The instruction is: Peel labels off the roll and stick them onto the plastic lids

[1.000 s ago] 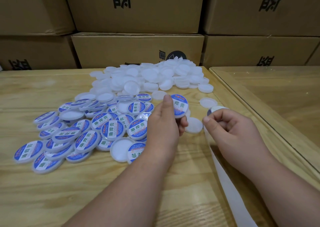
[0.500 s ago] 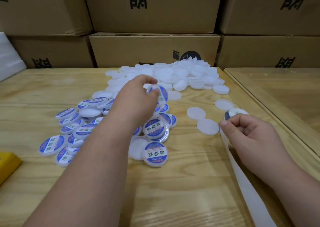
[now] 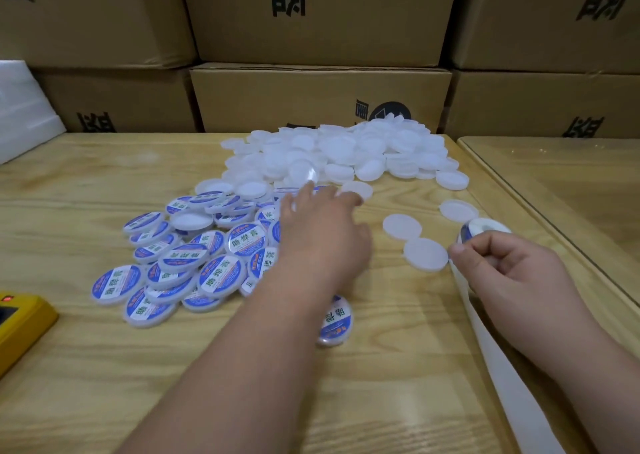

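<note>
The blank plastic lids (image 3: 332, 155) are heaped at the far middle of the bench (image 3: 104, 367), with a few loose ones just right of the labelled lids (image 3: 194, 256). They look light, stiff and slick, best pinched by the rim. The left hand (image 3: 322, 231) reaches far over the piles, fingers spread and holding nothing. The right hand (image 3: 509, 266) rests at the right, fingers curled round the label roll (image 3: 485, 228), its backing strip (image 3: 498, 356) trailing near.
</note>
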The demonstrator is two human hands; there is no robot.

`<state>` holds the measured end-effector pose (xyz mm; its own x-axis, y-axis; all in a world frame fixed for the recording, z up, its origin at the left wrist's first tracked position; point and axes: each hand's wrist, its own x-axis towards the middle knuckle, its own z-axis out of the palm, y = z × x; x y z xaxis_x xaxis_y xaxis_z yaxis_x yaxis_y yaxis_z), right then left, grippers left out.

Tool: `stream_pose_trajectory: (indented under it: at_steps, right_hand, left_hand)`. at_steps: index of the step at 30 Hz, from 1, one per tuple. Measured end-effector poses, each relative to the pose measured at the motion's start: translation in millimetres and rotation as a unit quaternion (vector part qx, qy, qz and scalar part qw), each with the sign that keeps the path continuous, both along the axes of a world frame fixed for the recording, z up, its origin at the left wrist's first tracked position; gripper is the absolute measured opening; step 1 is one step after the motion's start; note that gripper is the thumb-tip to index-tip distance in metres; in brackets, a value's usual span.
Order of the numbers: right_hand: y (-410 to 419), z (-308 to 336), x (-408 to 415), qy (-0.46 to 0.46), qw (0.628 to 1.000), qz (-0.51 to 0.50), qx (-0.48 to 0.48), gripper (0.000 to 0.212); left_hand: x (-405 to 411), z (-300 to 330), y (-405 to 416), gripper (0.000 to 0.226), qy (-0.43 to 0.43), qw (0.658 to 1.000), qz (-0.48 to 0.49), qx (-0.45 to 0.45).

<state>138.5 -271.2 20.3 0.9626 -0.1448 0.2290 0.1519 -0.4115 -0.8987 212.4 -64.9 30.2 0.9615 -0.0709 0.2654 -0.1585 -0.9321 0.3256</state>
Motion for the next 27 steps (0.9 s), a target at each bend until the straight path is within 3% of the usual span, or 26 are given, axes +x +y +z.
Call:
stream_pose_trajectory:
  at_steps: [4, 9, 13, 18, 21, 24, 27]
  right_hand:
    - [-1, 2, 0, -0.011, 1.000, -0.005, -0.008, 0.026]
    - [-1, 0, 1, -0.011, 1.000, -0.014, -0.006, 0.026]
    - [-2, 1, 1, -0.011, 1.000, -0.023, -0.008, 0.027]
    - [-5, -1, 5, -0.017, 0.998, -0.056, -0.004, 0.026]
    - [-6, -4, 7, -0.017, 0.998, -0.067, -0.006, 0.026]
    - [-6, -4, 8, -0.023, 0.997, -0.069, -0.004, 0.024]
    - [-5, -3, 7, -0.029, 0.997, -0.064, -0.009, 0.021]
  left_hand:
    - [-10, -20, -29, 0.054, 0.056, 0.995, -0.052, 0.057]
    - [-5, -24, -14, 0.040, 0.092, 0.991, -0.009, 0.092]
    - [0, -17, 0, 0.043, 0.090, 0.993, 0.022, 0.067]
    - [-4, -6, 5, 0.049, 0.111, 0.984, 0.066, 0.119]
    - [-16, -2, -23, 0.057, 0.082, 0.993, 0.019, 0.078]
    - [-39, -11, -65, 0.061, 0.058, 0.994, -0.077, -0.046]
    - [-51, -26, -81, 0.058, 0.066, 0.974, -0.151, -0.153]
